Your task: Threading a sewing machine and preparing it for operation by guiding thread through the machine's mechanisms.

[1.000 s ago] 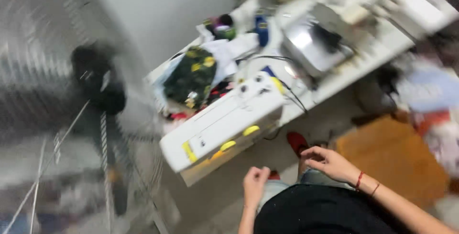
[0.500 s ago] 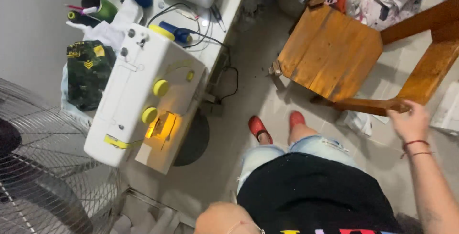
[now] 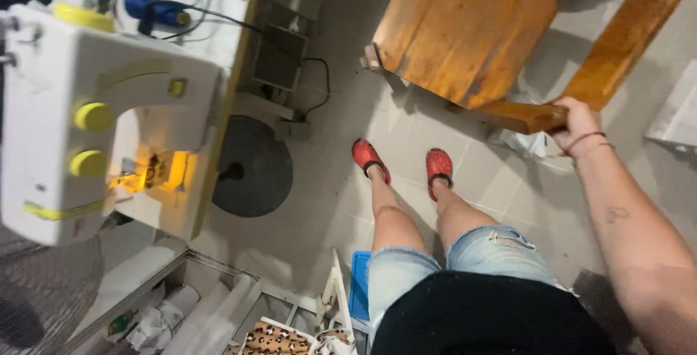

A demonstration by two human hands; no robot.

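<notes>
A brown wooden chair (image 3: 472, 32) stands on the pale tiled floor (image 3: 341, 202), at the upper right. Left of it, a white sewing machine with yellow knobs (image 3: 87, 123) sits on a white table (image 3: 232, 35). The right hand (image 3: 577, 119) grips the chair's armrest end. Red shoes (image 3: 403, 160) stand below the chair.

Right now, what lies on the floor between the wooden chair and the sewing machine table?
In the head view, between the wooden chair and the table: bare grey tiles, a foot pedal and its black cable.
</notes>
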